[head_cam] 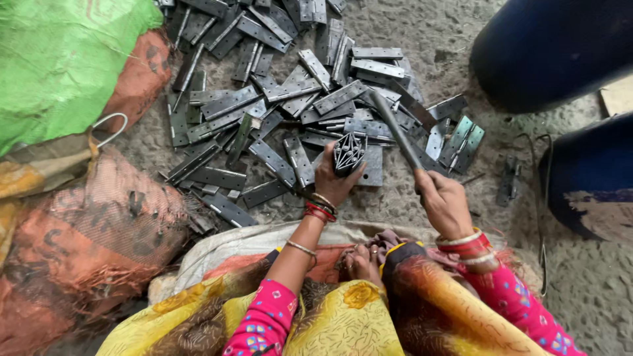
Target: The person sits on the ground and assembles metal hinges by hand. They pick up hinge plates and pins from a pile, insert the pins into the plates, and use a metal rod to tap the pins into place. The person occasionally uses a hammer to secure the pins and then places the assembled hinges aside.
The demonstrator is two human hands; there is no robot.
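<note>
The left hand (331, 179) clamps a stiff, heavy-looking fanned bundle of grey steel hinges (349, 153) by its base, the right hand (443, 201) gripping a long metal hammer (394, 125).

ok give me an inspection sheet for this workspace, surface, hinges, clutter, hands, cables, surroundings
surface: rough grey concrete floor, gritty.
job's things: bundle of metal hinges held upright on a flat plate; hammer with its head resting among the hinges.
clutter: loose pile of flat grey hinges spread over the floor.
hands: left hand grips the bundle; right hand grips the hammer handle.
cables: thin wire lies on the floor at right; wire loop by the sacks.
surroundings: green sack, orange mesh sacks, dark blue drums.
</note>
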